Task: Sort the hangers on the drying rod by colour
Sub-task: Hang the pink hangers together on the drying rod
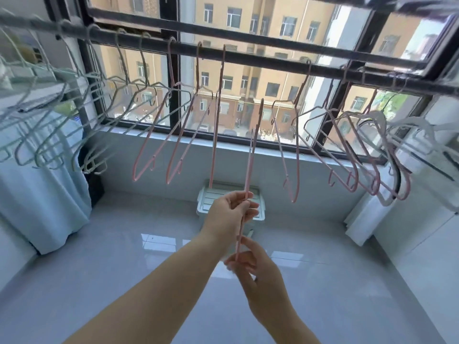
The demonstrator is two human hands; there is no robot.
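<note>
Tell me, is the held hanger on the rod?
Off. The pink hanger ends below the rod; left hand and right hand hold it.

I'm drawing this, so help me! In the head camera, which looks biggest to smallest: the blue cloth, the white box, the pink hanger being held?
1. blue cloth.
2 and 3 unsure: the white box covers more picture, but the pink hanger is longer, thin, edge-on and nearer the camera.
</note>
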